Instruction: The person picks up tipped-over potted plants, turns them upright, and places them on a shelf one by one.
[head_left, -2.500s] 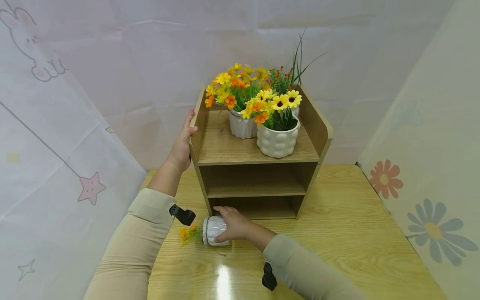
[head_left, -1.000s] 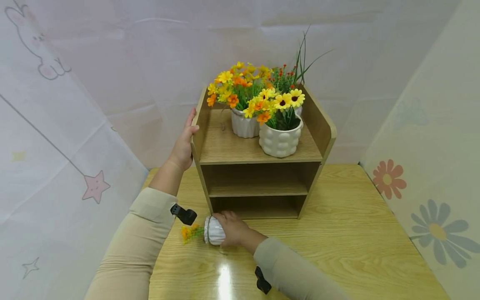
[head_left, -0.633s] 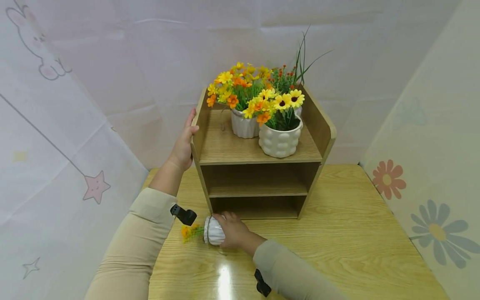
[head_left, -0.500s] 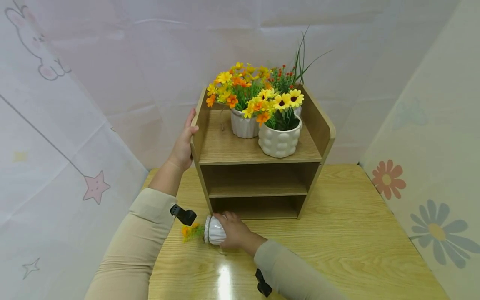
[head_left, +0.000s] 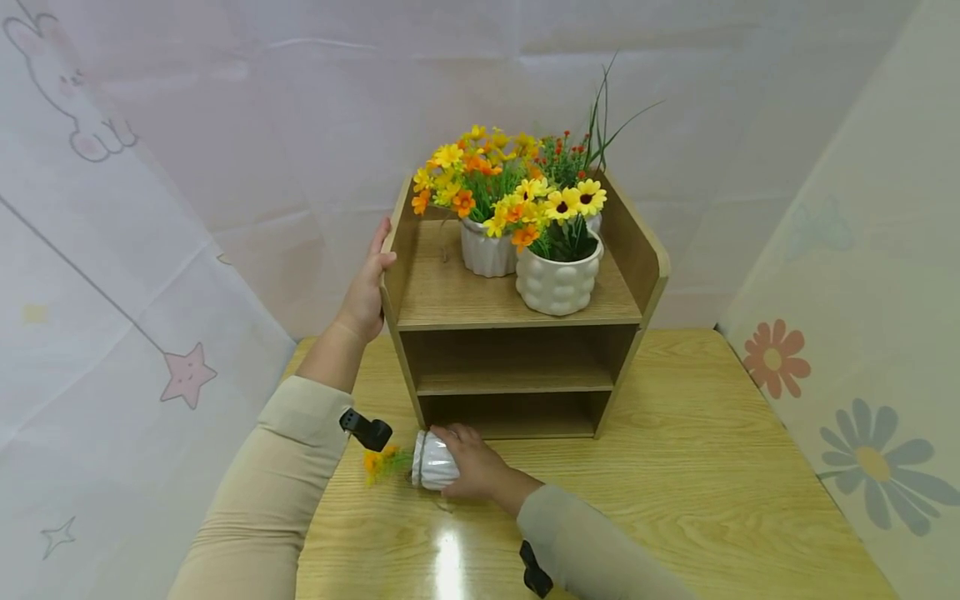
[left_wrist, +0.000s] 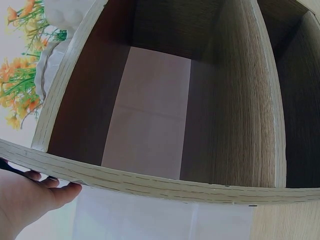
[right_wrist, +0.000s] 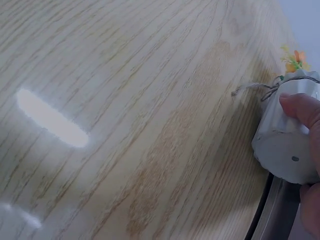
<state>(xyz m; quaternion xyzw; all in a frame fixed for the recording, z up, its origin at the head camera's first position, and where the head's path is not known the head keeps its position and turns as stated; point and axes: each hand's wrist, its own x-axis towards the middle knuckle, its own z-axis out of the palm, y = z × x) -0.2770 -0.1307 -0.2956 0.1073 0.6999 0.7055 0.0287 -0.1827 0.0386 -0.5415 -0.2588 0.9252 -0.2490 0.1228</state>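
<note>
A white fluted flowerpot with twine tied round its neck is tipped on its side in front of the shelf's lower left corner. Its yellow-orange flowers point left. My right hand grips the pot near its base; the right wrist view shows the thumb on the pot's side and the round bottom facing the camera. My left hand rests against the outer left side of the wooden shelf. In the left wrist view its fingers lie extended along that panel's outer face.
On the shelf's top stand a ribbed white pot of yellow and orange flowers and a bubbled cream pot of yellow flowers. A red-flowered plant is partly hidden behind them. The wooden table stretches right, with printed cloth walls around.
Since the oldest frame, my right hand has slid from over the pot's side to its base. The pot has lately shifted slightly right with the hand. My left hand stays put.
</note>
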